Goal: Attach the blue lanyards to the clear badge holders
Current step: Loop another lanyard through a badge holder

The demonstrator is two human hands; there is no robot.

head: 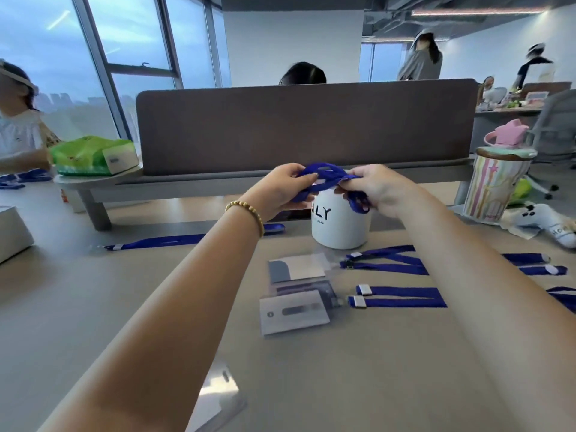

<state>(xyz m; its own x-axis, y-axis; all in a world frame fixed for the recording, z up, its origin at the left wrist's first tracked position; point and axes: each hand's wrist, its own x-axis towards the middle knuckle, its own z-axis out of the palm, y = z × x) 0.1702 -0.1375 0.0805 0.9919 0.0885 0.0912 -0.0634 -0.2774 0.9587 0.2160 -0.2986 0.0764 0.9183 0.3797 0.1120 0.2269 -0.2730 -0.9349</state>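
**Both hands hold 1 bunched blue lanyard above the counter**

The left hand (282,188), with a beaded bracelet (247,212) on its wrist, and the right hand (378,190) are raised over the far part of the counter (358,369). Between them they hold a blue lanyard (325,179), gathered into loops. The left fingers (304,176) are curled around 1 end of the bunch; the right fingers (350,180) pinch the other end, with a loop hanging below that hand. The held lanyard is in the air, just in front of a white cup (338,226) with dark lettering.

On the counter below, a small pile of clear badge holders (296,294) lies near the middle, overlapping one another. Another clear holder (218,397) lies nearer the camera, beside the left forearm. To the right of the pile, several more blue lanyards (402,296) lie flat, their white-tipped ends pointing toward the holders. 1 more lanyard strap (162,243) stretches out to the left, partly behind the left forearm.

A grey divider panel (305,126) stands across the back of the counter.
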